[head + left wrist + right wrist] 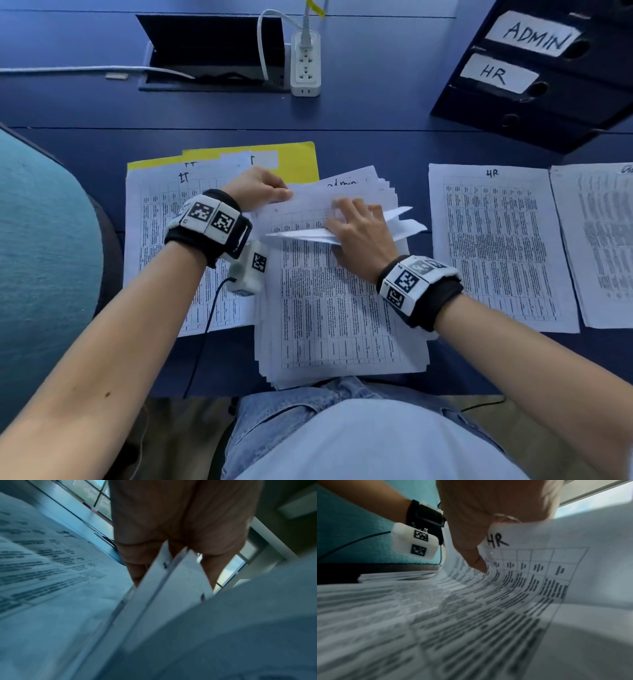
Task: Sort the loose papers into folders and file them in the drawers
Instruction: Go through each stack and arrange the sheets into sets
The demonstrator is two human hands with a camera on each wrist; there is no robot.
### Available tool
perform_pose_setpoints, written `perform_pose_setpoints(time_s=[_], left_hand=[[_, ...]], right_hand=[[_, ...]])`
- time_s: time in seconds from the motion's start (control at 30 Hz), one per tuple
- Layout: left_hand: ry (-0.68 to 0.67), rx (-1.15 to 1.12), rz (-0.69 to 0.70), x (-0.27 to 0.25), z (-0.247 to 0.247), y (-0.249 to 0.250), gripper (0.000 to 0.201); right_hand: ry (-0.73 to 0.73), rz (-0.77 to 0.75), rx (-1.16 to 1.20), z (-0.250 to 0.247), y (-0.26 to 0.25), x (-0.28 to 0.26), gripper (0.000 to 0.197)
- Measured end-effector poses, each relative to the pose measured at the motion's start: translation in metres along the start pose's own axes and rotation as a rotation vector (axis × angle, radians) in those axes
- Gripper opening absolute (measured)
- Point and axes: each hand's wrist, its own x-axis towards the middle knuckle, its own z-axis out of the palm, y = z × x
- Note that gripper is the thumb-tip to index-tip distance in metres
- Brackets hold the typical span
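Note:
A thick stack of printed papers [342, 315] lies in front of me on the blue desk. Its top sheets [308, 209] are lifted and bent back. My left hand [270, 193] pinches their top left corner, and the left wrist view shows several sheet corners [173, 582] between the fingers [137, 568]. My right hand [354, 224] grips the lifted sheets at mid-stack. Its thumb [476, 561] presses on a curled sheet marked HR [522, 574]. An IT pile [161, 219] rests on a yellow folder [298, 161] at the left. An HR pile [496, 246] lies at the right.
Dark drawers labelled ADMIN and HR [534, 68] stand at the back right. Another paper pile [603, 246] lies at the far right edge. A white power strip [305, 65] and an open cable hatch [212, 51] sit at the back. A teal chair [41, 274] is at my left.

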Motion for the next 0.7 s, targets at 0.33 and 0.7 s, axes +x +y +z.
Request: perform_pose_setpoints(time_s=[0.33, 0.7], left_hand=[[-0.051, -0.041, -0.008, -0.004, -0.002, 0.003, 0.013], [0.047, -0.084, -0.078, -0.007, -0.002, -0.001, 0.023]], right_hand=[[0.079, -0.146, 0.036, -0.001, 0.005, 0.005, 0.028], [0.026, -0.162, -0.020, 0.006, -0.011, -0.015, 0.047]])
